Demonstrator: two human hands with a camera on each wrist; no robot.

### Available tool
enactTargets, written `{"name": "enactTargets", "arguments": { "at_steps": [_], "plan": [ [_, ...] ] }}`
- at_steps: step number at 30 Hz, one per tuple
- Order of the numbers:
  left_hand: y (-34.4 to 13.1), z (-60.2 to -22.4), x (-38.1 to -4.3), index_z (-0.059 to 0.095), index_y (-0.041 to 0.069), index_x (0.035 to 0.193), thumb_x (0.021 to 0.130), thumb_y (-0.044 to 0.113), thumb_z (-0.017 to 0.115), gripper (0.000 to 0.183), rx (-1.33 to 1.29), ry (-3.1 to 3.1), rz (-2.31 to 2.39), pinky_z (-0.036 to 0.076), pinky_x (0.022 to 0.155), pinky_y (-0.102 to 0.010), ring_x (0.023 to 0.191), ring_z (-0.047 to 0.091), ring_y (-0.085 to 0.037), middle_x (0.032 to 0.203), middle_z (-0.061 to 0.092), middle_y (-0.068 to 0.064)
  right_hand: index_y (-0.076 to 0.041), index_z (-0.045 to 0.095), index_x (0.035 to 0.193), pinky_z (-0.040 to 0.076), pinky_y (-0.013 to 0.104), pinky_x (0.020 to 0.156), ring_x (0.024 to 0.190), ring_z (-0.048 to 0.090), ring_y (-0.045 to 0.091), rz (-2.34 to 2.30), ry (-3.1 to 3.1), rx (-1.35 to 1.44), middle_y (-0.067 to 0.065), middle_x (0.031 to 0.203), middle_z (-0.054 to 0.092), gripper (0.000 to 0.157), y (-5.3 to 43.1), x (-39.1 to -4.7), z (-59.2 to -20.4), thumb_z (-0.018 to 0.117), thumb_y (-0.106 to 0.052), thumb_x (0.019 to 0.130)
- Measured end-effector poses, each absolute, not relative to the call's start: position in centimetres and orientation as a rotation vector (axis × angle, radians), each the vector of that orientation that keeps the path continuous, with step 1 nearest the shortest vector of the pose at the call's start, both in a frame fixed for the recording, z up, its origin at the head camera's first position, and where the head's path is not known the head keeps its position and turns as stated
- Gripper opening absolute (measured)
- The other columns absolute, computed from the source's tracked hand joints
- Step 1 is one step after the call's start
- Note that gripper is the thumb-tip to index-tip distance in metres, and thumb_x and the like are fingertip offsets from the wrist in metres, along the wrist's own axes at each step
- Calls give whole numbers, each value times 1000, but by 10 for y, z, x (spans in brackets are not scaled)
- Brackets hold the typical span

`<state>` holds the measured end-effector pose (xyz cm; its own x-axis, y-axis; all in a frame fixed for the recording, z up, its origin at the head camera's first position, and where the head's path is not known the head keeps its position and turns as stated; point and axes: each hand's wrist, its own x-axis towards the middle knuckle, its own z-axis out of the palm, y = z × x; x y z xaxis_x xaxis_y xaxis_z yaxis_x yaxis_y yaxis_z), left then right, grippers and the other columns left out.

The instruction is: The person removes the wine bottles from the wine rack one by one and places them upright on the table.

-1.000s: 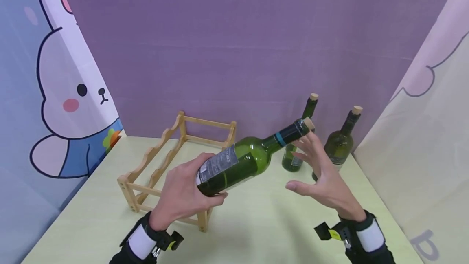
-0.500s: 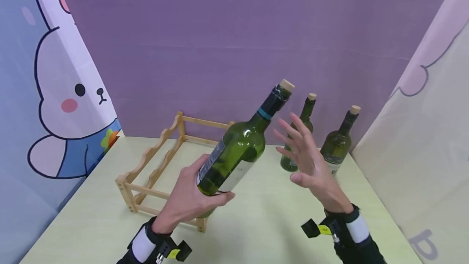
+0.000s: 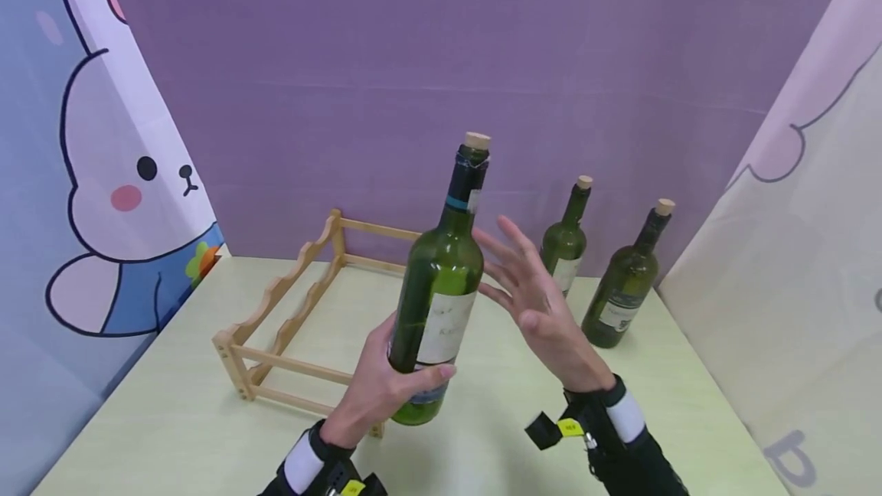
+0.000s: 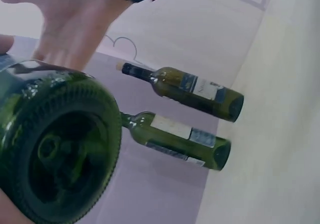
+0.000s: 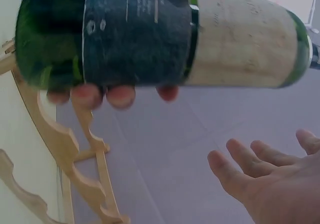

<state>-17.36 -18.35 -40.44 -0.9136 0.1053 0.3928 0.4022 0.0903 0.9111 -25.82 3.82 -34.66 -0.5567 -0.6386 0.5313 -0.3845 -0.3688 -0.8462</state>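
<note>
My left hand (image 3: pixel 386 381) grips a green wine bottle (image 3: pixel 444 266) round its lower part and holds it off the table, nearly upright with a slight lean to the right. A cork tops the bottle, a blue band rings its dark neck, and a white label faces me. Just right of it is my right hand (image 3: pixel 534 297), fingers spread and holding nothing. In the right wrist view the fingers (image 5: pixel 235 164) show apart from the bottle (image 5: pixel 240 34). The base of the held bottle (image 4: pixel 65 149) fills the left of the left wrist view.
Two more corked green bottles stand at the back right, one farther back (image 3: pixel 565 243) and one nearer the right wall (image 3: pixel 623 285). A wooden rack (image 3: pixel 276 297) with scalloped rails sits behind the left hand, partly hidden by the bottle. A purple backdrop (image 3: pixel 441 60) closes off the rear.
The held bottle has swung from a slant toward the right to almost upright, its neck moving left. My right hand has moved left from near the neck, its fingers still spread.
</note>
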Motion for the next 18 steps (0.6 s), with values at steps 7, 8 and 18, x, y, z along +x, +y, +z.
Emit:
{"name": "enactTargets", "arguments": {
  "at_steps": [7, 8, 18],
  "plan": [
    [-175, -418, -180, 48, 22, 145, 85, 21, 77, 66, -558, -2098, -1921, 48, 99, -52, 116, 63, -28, 136, 62, -10, -27, 9, 165, 17, 73, 118, 157, 20, 41, -2030, 1672, -1298, 11, 171, 19, 119, 14, -256, -342, 73, -75, 76],
    [-174, -420, -181, 49, 22, 144, 85, 20, 77, 66, -574, -2090, -1912, 49, 97, -51, 114, 64, -27, 134, 63, -10, -26, 10, 164, 19, 72, 118, 156, 23, 40, -2023, 1667, -1305, 11, 171, 20, 119, 11, -256, -342, 73, -74, 76],
    [-164, -434, -191, 43, 29, 152, 82, 14, 80, 81, -660, -2051, -1822, 54, 95, -42, 113, 65, -21, 134, 64, -5, -20, 21, 163, 36, 61, 116, 148, 44, 33, -2069, 1567, -1356, 13, 163, 40, 110, -8, -249, -338, 81, -58, 79]
  ]
}}
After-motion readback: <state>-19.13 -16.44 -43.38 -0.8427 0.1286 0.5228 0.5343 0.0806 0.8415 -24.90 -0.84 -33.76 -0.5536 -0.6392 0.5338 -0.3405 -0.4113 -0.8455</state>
